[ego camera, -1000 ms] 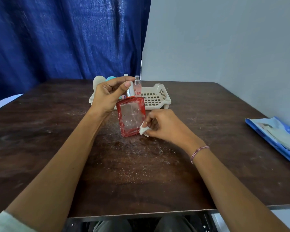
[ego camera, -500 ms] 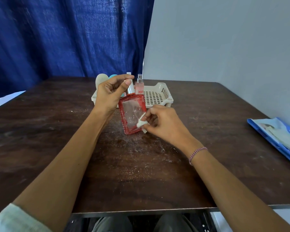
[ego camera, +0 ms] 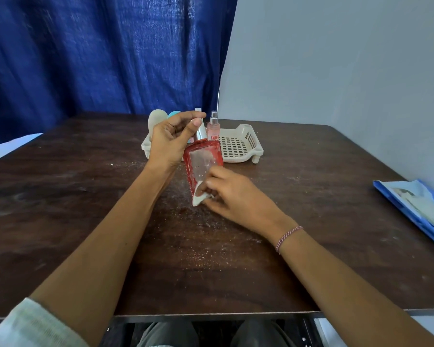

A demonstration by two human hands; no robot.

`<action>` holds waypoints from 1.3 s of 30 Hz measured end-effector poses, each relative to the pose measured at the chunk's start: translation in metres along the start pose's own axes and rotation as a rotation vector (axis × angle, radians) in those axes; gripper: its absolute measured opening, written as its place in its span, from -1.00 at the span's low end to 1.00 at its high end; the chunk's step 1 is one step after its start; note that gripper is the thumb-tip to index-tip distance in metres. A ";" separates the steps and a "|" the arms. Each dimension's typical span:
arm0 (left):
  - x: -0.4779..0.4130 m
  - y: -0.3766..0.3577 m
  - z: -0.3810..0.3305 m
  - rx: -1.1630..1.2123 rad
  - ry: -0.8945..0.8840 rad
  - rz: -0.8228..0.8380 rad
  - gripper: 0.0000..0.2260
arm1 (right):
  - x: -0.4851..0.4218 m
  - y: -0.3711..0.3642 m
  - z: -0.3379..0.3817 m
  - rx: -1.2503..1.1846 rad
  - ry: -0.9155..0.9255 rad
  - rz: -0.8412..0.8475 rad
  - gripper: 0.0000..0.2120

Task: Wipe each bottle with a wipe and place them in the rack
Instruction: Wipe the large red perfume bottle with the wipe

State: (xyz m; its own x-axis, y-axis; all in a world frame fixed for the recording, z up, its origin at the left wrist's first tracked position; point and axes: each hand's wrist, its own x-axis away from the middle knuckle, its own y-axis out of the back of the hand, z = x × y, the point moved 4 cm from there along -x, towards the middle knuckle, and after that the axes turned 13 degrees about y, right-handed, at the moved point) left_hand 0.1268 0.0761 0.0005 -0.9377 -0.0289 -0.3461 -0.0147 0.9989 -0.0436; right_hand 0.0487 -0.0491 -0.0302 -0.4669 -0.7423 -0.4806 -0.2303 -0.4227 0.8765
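1. Red bottle (ego camera: 203, 164): tilted, in front of the rack (ego camera: 257, 150) and not yet in it; cannot tell whether its bottom corner touches the tabletop (ego camera: 85, 209).
2. Left hand (ego camera: 169, 144): fingers and thumb curled round the silver spray top, steadying the bottle from above.
3. Right hand (ego camera: 236, 194): pinches a small white wipe (ego camera: 198, 199) and presses it against the lower front face of the bottle.
4. Step in hand, by the look of it: wiping this bottle, low on the face, with the upper glass and sides likely yet to do.
5. Next move probably calls for sliding the wipe up and round while the left hand turns the bottle, then lifting it by the top and standing it upright on the open grid part of the rack.
6. Already in the rack: a small pink bottle (ego camera: 214, 128), a cream bottle (ego camera: 156, 120) and a blue-capped one (ego camera: 174, 113), crowded at its left end, partly hidden behind the left hand.
7. Far right on the tabletop: a blue pack (ego camera: 411, 204), well apart from both hands.
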 end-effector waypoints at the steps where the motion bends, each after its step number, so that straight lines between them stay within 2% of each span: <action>1: 0.000 0.000 0.000 0.000 0.000 0.003 -0.83 | 0.000 0.001 -0.001 0.009 0.003 -0.012 -0.87; 6: 0.000 0.001 0.001 0.000 -0.003 -0.010 -0.82 | 0.009 0.015 -0.025 0.043 -0.177 -0.205 -0.85; 11: 0.000 0.001 0.001 -0.004 -0.005 -0.013 -0.83 | 0.001 0.002 -0.001 0.085 0.066 -0.062 -0.86; 14: 0.001 0.001 0.000 -0.012 -0.014 -0.018 -0.82 | -0.001 -0.001 0.002 0.074 0.101 -0.021 -0.82; 16: 0.001 0.000 0.000 -0.005 -0.012 -0.008 -0.81 | 0.001 0.004 -0.006 0.049 0.031 -0.092 -0.81; 20: 0.001 0.000 0.001 0.002 -0.010 -0.005 -0.82 | 0.009 0.012 -0.027 -0.074 -0.222 -0.323 -0.85; 22: 0.000 -0.001 0.001 0.002 -0.010 -0.007 -0.83 | 0.011 0.011 -0.028 -0.122 -0.272 -0.390 -0.81; 24: 0.000 -0.001 0.001 0.006 -0.019 -0.007 -0.84 | 0.008 0.010 -0.021 -0.104 -0.201 -0.399 -0.80; 28: 0.000 0.000 0.002 0.009 -0.025 -0.002 -0.85 | 0.002 0.006 -0.005 0.035 -0.048 -0.305 -0.83; 32: 0.002 -0.002 0.000 0.018 -0.039 0.009 -0.84 | 0.007 0.014 -0.018 0.116 -0.200 -0.414 -0.80; 34: 0.003 -0.003 -0.001 0.012 -0.050 0.014 -0.83 | 0.008 0.016 -0.020 0.107 -0.213 -0.432 -0.80; 37: 0.002 -0.003 0.000 0.025 -0.057 0.008 -0.84 | 0.003 0.009 -0.008 0.177 -0.065 -0.359 -0.79; 39: 0.002 -0.003 -0.001 0.028 -0.059 0.007 -0.84 | -0.001 -0.002 0.003 0.236 0.076 -0.244 -0.76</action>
State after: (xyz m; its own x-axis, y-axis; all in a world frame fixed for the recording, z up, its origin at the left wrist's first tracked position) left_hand 0.1247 0.0736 0.0004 -0.9156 -0.0250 -0.4014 0.0022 0.9977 -0.0673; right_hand 0.0475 -0.0460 -0.0313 -0.3113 -0.6745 -0.6695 -0.5227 -0.4668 0.7133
